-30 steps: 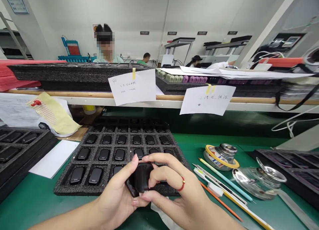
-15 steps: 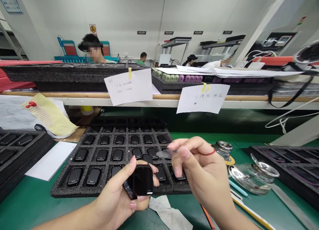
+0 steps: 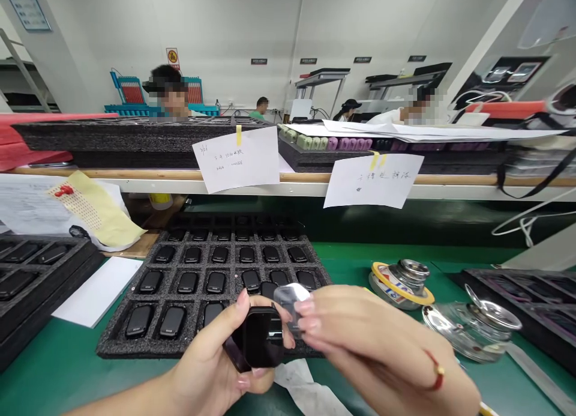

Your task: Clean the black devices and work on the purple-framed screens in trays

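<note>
My left hand point(image 3: 211, 347) grips a black smartwatch body point(image 3: 261, 344), its glossy screen turned up and the thumb along its left edge. Part of another dark piece shows beneath it. Between the fingertips of my right hand point(image 3: 387, 338), a clear, rounded piece of film point(image 3: 288, 299) is pinched just right of the watch's upper corner. Whether film and watch touch, I cannot tell. Behind both hands lies a black foam tray point(image 3: 135, 350) with rows of dark watch bodies. A crumpled pale cloth point(image 3: 308, 389) rests on the green mat below the hands.
To the right stand a round glass jar point(image 3: 481, 326) with a metal top and a second jar point(image 3: 409, 272) ringed by yellow tape. Foam trays point(image 3: 531, 290) flank both sides. A shelf edge point(image 3: 297, 185) with handwritten papers crosses ahead; several people sit beyond.
My right hand has rolled over, its back now showing, and the film has turned from edge-on to broadside beside the watch. My left hand keeps its hold. The whole view has shifted slightly.
</note>
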A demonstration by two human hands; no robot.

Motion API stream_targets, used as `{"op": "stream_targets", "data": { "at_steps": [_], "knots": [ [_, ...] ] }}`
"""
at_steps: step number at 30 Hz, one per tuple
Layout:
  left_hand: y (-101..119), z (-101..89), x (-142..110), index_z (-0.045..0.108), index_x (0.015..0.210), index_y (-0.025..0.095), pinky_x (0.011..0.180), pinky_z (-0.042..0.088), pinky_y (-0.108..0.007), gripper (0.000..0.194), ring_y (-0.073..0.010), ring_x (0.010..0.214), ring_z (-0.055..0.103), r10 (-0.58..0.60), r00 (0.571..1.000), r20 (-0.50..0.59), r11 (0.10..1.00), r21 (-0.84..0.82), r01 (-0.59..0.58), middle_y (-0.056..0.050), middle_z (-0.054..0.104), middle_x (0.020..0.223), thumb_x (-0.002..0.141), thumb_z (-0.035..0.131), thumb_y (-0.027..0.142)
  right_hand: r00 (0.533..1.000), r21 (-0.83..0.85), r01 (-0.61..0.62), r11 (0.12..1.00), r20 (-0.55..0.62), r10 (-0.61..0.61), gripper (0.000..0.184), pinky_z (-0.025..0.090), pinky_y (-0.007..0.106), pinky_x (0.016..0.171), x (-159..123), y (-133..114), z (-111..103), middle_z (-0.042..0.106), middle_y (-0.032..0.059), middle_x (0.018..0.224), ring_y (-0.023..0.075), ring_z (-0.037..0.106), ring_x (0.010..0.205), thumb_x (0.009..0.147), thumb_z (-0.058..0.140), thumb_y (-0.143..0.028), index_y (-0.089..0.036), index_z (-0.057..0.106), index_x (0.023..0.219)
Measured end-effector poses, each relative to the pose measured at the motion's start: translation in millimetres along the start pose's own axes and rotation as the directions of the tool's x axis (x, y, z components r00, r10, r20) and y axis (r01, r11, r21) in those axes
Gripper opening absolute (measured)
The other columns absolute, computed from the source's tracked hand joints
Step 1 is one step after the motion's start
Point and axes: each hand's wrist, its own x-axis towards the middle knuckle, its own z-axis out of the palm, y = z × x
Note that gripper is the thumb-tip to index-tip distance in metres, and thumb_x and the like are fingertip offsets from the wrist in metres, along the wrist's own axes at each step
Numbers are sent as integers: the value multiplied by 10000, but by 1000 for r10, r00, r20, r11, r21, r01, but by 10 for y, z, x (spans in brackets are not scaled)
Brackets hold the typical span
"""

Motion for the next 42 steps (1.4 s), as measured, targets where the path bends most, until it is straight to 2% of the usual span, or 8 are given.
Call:
{"op": "stream_targets", "data": {
  "at_steps": [3,14,18,23,28,34,38,42],
  "knots": [
    [-10,-21,7,768,873,142,436,229,-146,403,-46,486,420,-13,1000,-17,1000,-18,12,-16,569,656,789,780,536,992,-10,3,1000,127,-1,294,637,318,890,-64,-60,25,794,29,1091,207,750,1020,1008,549,-181,-286,684,1247],
    [-26,-16,1,764,888,138,416,229,-123,475,-37,527,456,-35,999,-41,999,-21,34,-17,563,768,702,840,568,969,-64,231,971,108,-223,272,592,220,927,-77,-8,203,807,42,1037,174,749,967,1016,490,-146,-185,703,1181],
    [-49,-22,15,726,879,145,425,223,-137,490,-36,525,423,28,997,-76,999,43,-25,0,552,746,704,831,591,972,-124,178,976,177,-154,184,599,308,828,-36,-54,202,807,34,962,189,729,862,998,587,-218,-213,673,1159],
    [-108,-31,32,646,820,169,416,220,-170,487,-40,472,336,118,993,-30,968,227,-108,58,440,623,758,760,639,986,-182,-49,982,148,77,613,554,336,640,-65,-84,323,715,62,862,187,626,704,899,698,-491,-166,509,1383],
    [-141,-119,14,619,954,199,477,291,-174,515,-77,598,430,127,987,-99,936,341,-86,19,563,799,727,792,627,966,-133,-133,982,204,159,553,528,303,604,-117,-49,370,624,30,816,181,581,703,860,759,-424,-190,566,1323],
    [-71,-159,-19,676,1017,209,740,450,-267,294,-177,846,527,205,977,52,769,610,-194,-23,606,917,809,776,391,974,-165,-93,982,188,124,475,526,299,597,-106,-67,278,612,28,806,177,580,685,902,720,-358,-191,574,1321],
    [-70,-137,-9,692,1055,213,780,455,-274,351,-183,870,559,161,975,150,835,506,-216,-49,641,971,752,841,310,980,-202,-74,977,167,109,415,531,298,591,-71,-97,242,623,23,790,171,583,651,916,683,-291,-200,574,1307],
    [-89,-114,36,705,962,189,514,335,-161,332,-76,593,450,133,990,47,963,228,-141,-16,612,788,810,785,473,984,-50,-138,989,110,142,583,559,265,644,-31,-116,229,683,15,860,159,634,699,795,830,-306,-230,546,1298]
  ]
}}
